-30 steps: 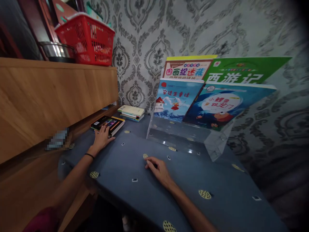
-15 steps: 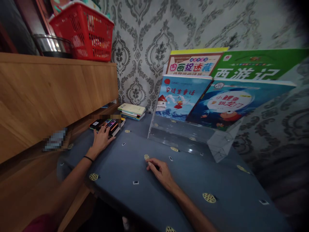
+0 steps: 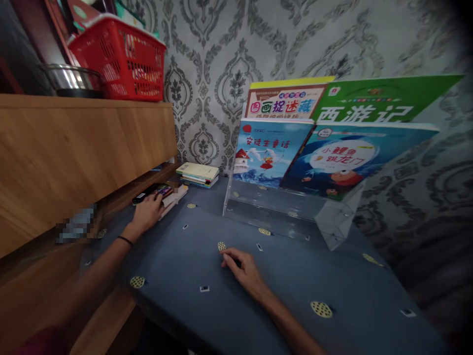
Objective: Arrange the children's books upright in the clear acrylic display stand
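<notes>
At the table's left side, my left hand (image 3: 147, 212) is closed on the near edge of a dark-covered book (image 3: 152, 190), its thumb side hidden. The dark book sits tilted and shifted left over a paler book (image 3: 173, 201), whose right part is exposed. On the blue-grey tablecloth (image 3: 173, 261), my right hand (image 3: 247, 273) rests with its fingers curled and nothing visible in them. Just beyond its fingertips is a printed yellow pineapple. A clear acrylic stand (image 3: 269, 212) holds several picture books, among them a blue one (image 3: 271, 153) in the front row.
A small stack of books (image 3: 198, 173) lies at the back by the patterned wall. Along the left runs a wooden cabinet (image 3: 92, 148), carrying a red basket (image 3: 136, 64) and a metal bowl (image 3: 76, 79). A blurred patch (image 3: 77, 224) covers something on the lower shelf.
My left hand has moved left with the dark book, tilting it and uncovering more of the paler book below. The right hand has stayed in place. The view has shifted slightly.
</notes>
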Tool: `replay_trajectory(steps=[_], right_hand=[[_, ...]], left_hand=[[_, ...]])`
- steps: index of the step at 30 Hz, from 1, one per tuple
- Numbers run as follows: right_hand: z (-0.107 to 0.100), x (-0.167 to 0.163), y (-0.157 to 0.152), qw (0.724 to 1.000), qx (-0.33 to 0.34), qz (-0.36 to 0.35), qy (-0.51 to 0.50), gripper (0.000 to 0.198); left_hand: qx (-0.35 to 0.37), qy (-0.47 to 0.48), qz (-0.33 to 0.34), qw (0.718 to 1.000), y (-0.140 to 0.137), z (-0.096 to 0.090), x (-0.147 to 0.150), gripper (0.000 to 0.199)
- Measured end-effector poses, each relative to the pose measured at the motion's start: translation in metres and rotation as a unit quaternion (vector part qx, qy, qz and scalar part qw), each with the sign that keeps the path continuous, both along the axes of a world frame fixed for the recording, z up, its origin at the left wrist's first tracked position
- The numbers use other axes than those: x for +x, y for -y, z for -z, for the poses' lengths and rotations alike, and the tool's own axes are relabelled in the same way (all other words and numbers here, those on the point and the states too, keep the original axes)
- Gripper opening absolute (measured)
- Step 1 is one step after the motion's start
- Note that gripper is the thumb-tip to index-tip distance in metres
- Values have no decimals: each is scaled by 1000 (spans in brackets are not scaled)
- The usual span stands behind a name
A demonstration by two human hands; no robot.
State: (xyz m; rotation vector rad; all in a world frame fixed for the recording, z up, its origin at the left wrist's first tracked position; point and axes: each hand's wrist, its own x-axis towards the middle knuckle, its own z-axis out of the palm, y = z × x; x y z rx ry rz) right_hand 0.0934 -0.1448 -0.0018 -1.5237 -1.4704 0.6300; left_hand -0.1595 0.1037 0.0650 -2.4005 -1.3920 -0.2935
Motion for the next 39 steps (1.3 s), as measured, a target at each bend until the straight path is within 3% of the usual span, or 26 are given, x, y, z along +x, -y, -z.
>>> replay_trajectory(steps=[5,8,20,33,36,39], right_hand=[[-3,1,1,1000,-1,-8,-13,35],[-4,2,1,1000,-9,-1,-12,35],[-3,3,-1,1000,-23,-6,-4,39],[-5,2,-1,1000,-30,-1,-8,42],[-5,3,-1,1000,-24,-3,-7,42],[-4,3,-1,1000,-16,6,-6,45]], left_hand=[[-14,118,-45,992,-54,-64,-24,44],[-21,157,-37,987,-74,-81,-35,44],[-21,84,-52,995,-75,-92,-13,50],[-74,43,-67,994,-67,-106,-1,52],[-63,21,-53,996,-50,-96,5,52],[-31,-11,-24,999,-20,-62,16,49]])
